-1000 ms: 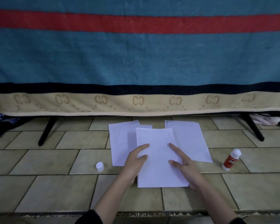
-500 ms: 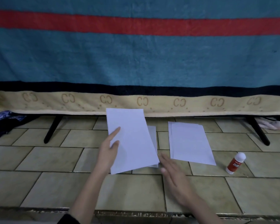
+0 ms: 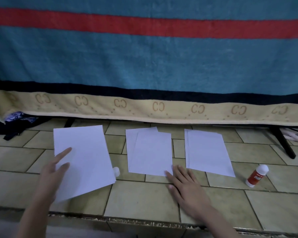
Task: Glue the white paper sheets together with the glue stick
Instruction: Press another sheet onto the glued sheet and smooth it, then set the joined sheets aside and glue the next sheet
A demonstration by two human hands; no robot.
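Left hand (image 3: 53, 170) pinches the left white paper sheet (image 3: 83, 160) at its left edge, likely setting it apart as done. Right hand (image 3: 184, 184) lies flat, fingers straight, on the tan tiled floor (image 3: 141, 198), fingertips at the corner of the middle stack of 2 white sheets (image 3: 150, 152), probably steadying it. Third white paper stack (image 3: 208, 152) is just right. Red-and-white glue stick (image 3: 256, 176) lies uncapped near it; its small white cap (image 3: 116, 171) touches the left sheet's edge. Bare tiles in front leave working room.
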